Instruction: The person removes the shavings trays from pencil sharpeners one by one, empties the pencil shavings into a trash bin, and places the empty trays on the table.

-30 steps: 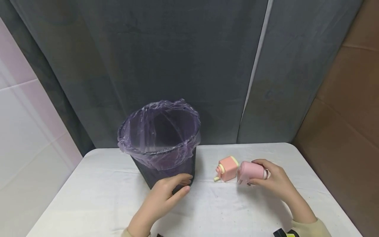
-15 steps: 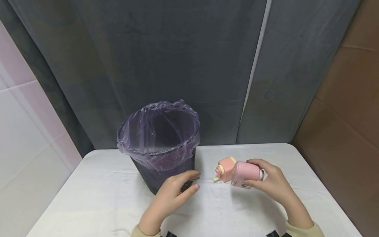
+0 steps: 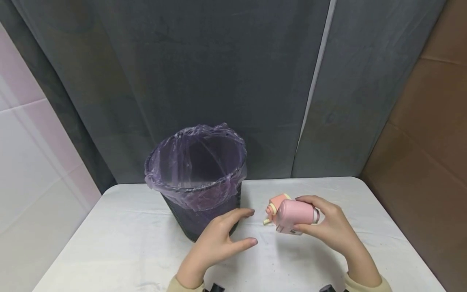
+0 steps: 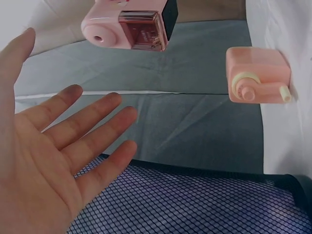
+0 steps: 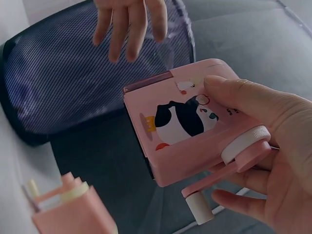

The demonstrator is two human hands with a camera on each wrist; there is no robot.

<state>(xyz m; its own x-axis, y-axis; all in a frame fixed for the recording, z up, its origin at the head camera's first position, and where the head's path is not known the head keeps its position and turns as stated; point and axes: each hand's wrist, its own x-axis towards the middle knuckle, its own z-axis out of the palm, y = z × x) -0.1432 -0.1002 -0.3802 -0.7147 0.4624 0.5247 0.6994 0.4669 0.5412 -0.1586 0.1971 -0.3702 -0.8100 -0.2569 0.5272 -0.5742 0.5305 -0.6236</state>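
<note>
Right hand (image 3: 330,225) holds the pink boxy plastic crank sharpener (image 3: 293,211), thumb on one face, fingers round the opposite side; it looks lifted off the white cloth-covered surface (image 3: 116,243). Left hand (image 3: 219,239): fingers wide, holding nothing, in front of the tapered dark mesh bin (image 3: 189,223) with its thin purple plastic liner (image 3: 202,198). Peach boxy plastic crank sharpener (image 3: 279,199) rests on the surface, just beyond the pink one.

Risks, my read: a low sweep toward the left hand could clip the peach sharpener, since the two are near each other. Grip sits at the crank end, so the box could droop or twist if the thumb eases. The clear window (image 4: 144,30) looks like a drawer; a steeper tilt could slide it out. A nudge from the left hand could shift the bin if it's light.

Views: in head, pink covers part of peach; both wrist views show a gap. Only left wrist shows the round hole (image 4: 99,39). Only right wrist shows the cartoon animal print (image 5: 183,119) and the crank's white knob (image 5: 199,207). Only head looks into the bin.
</note>
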